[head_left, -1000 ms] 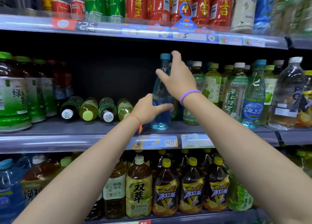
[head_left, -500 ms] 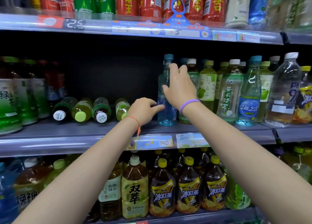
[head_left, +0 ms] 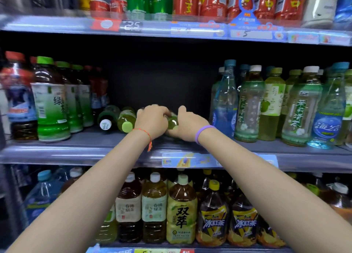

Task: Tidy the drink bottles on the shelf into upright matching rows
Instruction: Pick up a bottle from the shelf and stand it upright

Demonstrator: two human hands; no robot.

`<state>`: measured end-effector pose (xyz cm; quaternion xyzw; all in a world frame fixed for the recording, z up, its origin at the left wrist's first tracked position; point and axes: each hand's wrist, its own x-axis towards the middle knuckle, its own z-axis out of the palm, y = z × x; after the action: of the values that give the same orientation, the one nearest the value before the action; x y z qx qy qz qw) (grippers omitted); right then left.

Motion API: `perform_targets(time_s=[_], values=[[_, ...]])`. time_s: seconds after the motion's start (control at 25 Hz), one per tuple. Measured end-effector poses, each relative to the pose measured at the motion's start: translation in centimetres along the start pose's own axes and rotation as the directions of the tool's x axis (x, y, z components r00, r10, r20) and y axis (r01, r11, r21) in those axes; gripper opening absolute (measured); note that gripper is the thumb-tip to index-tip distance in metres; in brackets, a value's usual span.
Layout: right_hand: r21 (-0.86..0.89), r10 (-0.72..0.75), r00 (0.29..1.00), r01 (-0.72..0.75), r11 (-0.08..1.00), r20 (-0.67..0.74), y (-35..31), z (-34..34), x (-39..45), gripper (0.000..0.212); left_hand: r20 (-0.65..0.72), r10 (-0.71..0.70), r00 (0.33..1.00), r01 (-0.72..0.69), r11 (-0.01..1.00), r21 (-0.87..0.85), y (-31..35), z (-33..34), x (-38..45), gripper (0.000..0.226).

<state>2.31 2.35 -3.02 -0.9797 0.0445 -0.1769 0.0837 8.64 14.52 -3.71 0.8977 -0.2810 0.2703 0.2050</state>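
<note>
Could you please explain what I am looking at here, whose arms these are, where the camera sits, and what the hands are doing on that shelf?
There is no machine here. The picture comes from a wide-angle camera worn on a person's head, looking forward and down, so the two bare arms reaching in are the wearer's own. The left hand wears a thin orange string, the right hand a purple band. They meet on the middle shelf of a shop's drink display. Both are on lying green bottles: the right hand curls round one with a green cap; the left hand covers what it grips. Beside them two more lying bottles point their caps outward. Upright tea bottles stand to the left, and upright clear and green bottles to the right. Cans fill the shelf above, large bottles the one below.
</note>
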Motion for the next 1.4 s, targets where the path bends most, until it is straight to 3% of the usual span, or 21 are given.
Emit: perform_targets(time_s=[0.12,0.24,0.44,0.6,0.68,0.76,0.88,0.96,1.12,1.24,1.4], values=[[-0.016,0.034,0.999,-0.035,0.999,-0.041,-0.4,0.0,0.3,0.051,0.094,0.039,0.995,-0.038,0.999,-0.018,-0.7,0.4,-0.2,0.041],[0.025,0.066,0.973,-0.062,0.998,-0.221,-0.5,-1.8,-0.3,0.039,0.077,0.073,0.994,-0.068,0.996,-0.06,-0.8,0.6,0.2,0.051],[0.159,0.063,0.807,0.039,0.987,-0.587,-0.6,-4.7,-0.6,0.029,-0.111,0.079,0.991,-0.121,0.885,-0.45,1.4,-0.1,0.7,0.06],[0.194,0.054,0.653,0.145,0.97,-0.756,0.2,-6.2,-0.2,0.029,-0.005,0.049,0.999,-0.041,0.786,-0.617,2.6,0.9,0.7,0.062],[0.192,0.059,0.632,0.143,0.971,-0.773,0.8,-6.9,0.4,0.032,0.002,0.043,0.999,-0.031,0.746,-0.665,3.0,1.6,0.9,0.053],[0.163,0.041,0.677,0.117,0.98,-0.735,1.4,-7.2,0.8,0.037,0.011,0.035,0.999,-0.018,0.728,-0.686,3.6,2.0,1.3,0.048],[0.097,-0.007,0.84,0.071,0.993,-0.543,2.1,-6.4,0.6,0.051,0.074,-0.023,0.997,0.066,0.745,-0.664,4.1,2.6,2.3,0.045],[0.079,-0.027,0.909,0.066,0.995,-0.416,2.7,-5.3,0.0,0.061,0.09,-0.068,0.994,0.11,0.777,-0.62,4.1,3.1,3.0,0.036],[0.12,-0.047,0.956,0.085,0.989,-0.289,4.0,-3.9,-0.7,0.058,0.133,-0.119,0.984,0.173,0.816,-0.552,5.1,3.8,4.1,0.032],[0.119,-0.056,0.98,0.08,0.99,-0.19,4.8,-2.5,-0.6,0.048,0.113,-0.16,0.981,0.188,0.934,-0.304,5.5,3.3,4.2,0.036],[0.148,-0.092,0.969,0.129,0.981,-0.231,5.0,-1.2,-0.3,0.03,-0.119,-0.147,0.982,0.126,0.977,-0.17,4.6,1.2,2.7,0.034]])
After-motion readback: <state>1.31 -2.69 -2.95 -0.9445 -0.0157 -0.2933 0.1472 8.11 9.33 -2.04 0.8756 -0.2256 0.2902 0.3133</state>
